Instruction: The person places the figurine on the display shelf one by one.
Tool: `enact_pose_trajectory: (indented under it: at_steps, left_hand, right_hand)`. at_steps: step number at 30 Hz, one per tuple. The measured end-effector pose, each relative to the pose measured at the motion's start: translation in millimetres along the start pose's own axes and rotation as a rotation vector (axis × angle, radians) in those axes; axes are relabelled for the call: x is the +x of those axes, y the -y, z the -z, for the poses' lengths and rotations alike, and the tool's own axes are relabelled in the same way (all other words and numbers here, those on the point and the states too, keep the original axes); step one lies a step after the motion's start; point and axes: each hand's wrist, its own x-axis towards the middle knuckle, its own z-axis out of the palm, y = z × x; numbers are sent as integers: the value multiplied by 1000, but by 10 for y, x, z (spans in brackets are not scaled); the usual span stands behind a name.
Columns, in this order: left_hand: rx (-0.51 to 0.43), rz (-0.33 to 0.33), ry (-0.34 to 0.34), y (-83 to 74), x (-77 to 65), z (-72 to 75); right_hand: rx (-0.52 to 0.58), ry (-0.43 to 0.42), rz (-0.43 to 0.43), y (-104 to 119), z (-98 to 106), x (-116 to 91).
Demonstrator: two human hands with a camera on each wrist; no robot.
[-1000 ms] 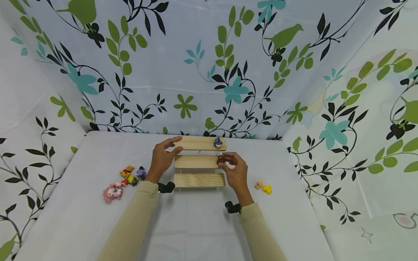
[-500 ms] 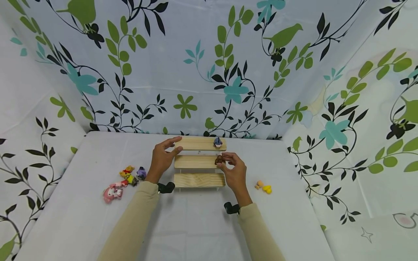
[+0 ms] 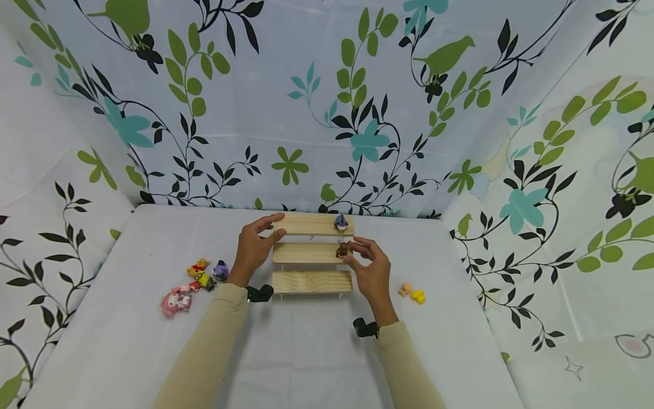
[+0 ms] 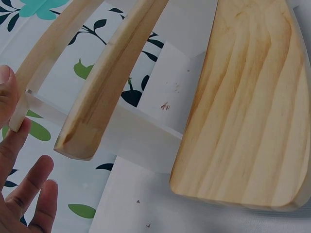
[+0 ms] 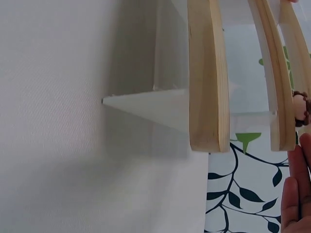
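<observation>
Both forearms, in beige sleeves [image 3: 206, 346], reach forward over the tabletop [image 3: 301, 358] and slant inward toward a three-tier wooden shelf, a black device [image 3: 260, 293] strapped at each wrist. The left hand [image 3: 252, 250] is at the shelf's left side, its grip pinching the end of the top board [image 3: 306, 225] between thumb and index finger; in the left wrist view the remaining fingers spread away from the wood, slightly bent and touching nothing.

The right hand [image 3: 372, 271] comes in from the right with the wrist low and the fingertips pointing left. Its grip pinches a small brown figure [image 3: 342, 250] between thumb and index finger, the other fingers bent just above. The brown figure is at the right end of the middle board [image 3: 306, 254]; whether its base touches the wood is hard to tell, since fingers cover part of it and the right wrist view cuts it off at the edge.

A blue figure [image 3: 340, 222] stands near the right end of the top board, behind the brown one. The bottom board [image 3: 311, 282] lies nearest the person. A yellow figure [image 3: 418, 296] lies right of the shelf, and a pink figure [image 3: 175, 304] and a purple figure [image 3: 221, 271] lie left of it.
</observation>
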Motion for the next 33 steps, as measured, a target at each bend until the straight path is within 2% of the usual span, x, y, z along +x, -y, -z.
enact_pose_trajectory:
  at_steps: [10, 22, 33]
  left_hand:
    - [-9, 13, 0, -28, 3, 19]
    - [-21, 2, 10, -16, -4, 15]
    - [-14, 7, 2, 22, 9, -5]
  right_hand:
    - [-35, -76, 0, -109, 248, -45]
    - [-143, -145, -98, -351, 552, -186]
    - [-169, -211, -184, -616, 847, -351]
